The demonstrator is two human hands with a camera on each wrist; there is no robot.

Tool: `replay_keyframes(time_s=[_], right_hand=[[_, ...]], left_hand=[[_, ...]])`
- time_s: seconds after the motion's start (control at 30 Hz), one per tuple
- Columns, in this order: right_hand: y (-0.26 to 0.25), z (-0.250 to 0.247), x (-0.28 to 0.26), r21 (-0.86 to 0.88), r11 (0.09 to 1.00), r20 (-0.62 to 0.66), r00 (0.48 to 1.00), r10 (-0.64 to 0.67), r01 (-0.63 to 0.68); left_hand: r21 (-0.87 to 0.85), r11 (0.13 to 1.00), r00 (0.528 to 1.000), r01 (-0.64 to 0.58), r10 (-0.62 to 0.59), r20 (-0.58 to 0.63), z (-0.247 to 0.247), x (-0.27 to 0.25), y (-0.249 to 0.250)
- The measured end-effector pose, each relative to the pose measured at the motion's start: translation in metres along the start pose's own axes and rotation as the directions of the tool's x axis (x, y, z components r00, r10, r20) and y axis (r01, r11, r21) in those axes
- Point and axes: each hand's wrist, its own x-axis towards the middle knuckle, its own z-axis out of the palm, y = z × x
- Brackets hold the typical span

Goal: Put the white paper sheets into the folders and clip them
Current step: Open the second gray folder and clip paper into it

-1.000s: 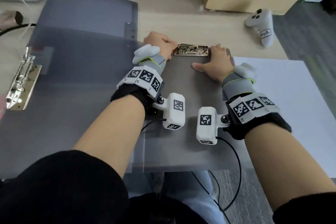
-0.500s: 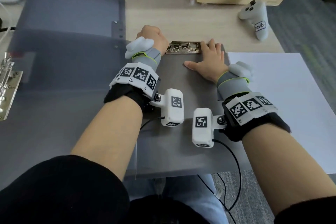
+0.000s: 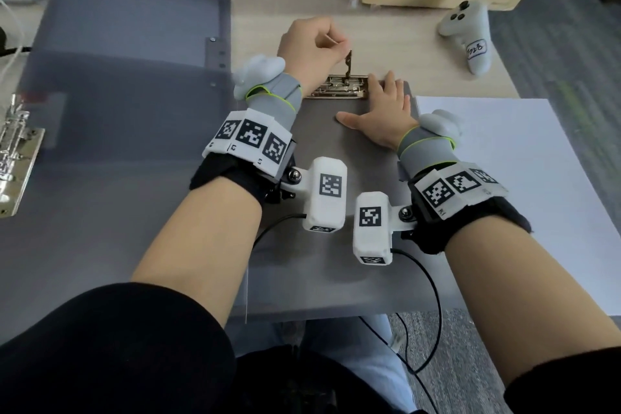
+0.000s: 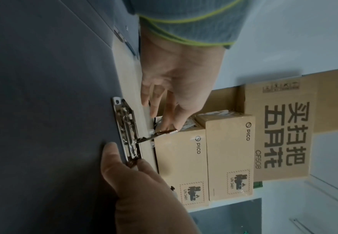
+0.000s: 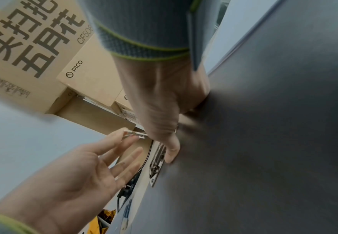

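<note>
Head view: left hand [image 3: 312, 44] pinches raised lever of silver metal clip [image 3: 339, 91] atop grey plastic folder [image 3: 336, 212]; right hand [image 3: 383, 118] flat on folder; white paper sheet [image 3: 504, 178] beside on wooden surface [image 3: 262, 30]. Left wrist view: fingertip grip on lever, brown cardboard boxes [image 4: 232, 150] behind. Right wrist view: right grip flat, holding nothing.

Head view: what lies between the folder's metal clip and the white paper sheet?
The right hand lies there, flat on the grey folder, fingers beside the metal clip; the white paper sheet is further right. Seen in the head view.
</note>
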Motion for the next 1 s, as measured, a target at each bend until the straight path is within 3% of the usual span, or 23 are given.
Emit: replay_keyframes(time_s=[0.13, 0.43, 0.53, 0.6, 0.7, 0.87, 1.0], right_hand=[[0.001, -0.001, 0.002, -0.006, 1.000, 0.019, 1.000, -0.006, 0.006], [0.013, -0.003, 0.006, 0.108, 0.993, -0.020, 0.999, -0.049, 0.051], [0.018, -0.005, 0.004, 0.371, 0.925, -0.051, 0.997, -0.064, 0.078], [0.026, -0.006, -0.001, 0.636, 0.765, -0.100, 0.993, -0.054, 0.106], [0.034, -0.012, -0.011, 0.786, 0.607, -0.100, 0.993, -0.066, 0.119], [0.039, -0.032, -0.034, 0.778, 0.619, -0.122, 0.992, -0.023, 0.110], [0.053, -0.040, -0.056, 0.764, 0.618, -0.218, 0.976, -0.018, 0.182]], left_hand=[[0.049, 0.999, 0.988, -0.022, 0.014, 0.156, 0.009, 0.000, 0.001], [0.154, 0.982, 0.922, 0.107, -0.156, 0.355, 0.021, -0.010, 0.010], [0.259, 0.961, 0.923, 0.094, -0.181, 0.339, 0.022, -0.015, 0.015], [0.353, 0.934, 0.934, 0.049, -0.168, 0.316, 0.021, -0.017, 0.018], [0.467, 0.884, 0.951, -0.025, -0.123, 0.284, 0.023, -0.022, 0.019], [0.603, 0.795, 0.959, -0.061, -0.121, 0.256, 0.030, -0.033, 0.014], [0.564, 0.816, 0.969, -0.124, -0.023, 0.246, 0.038, -0.051, 0.022]])
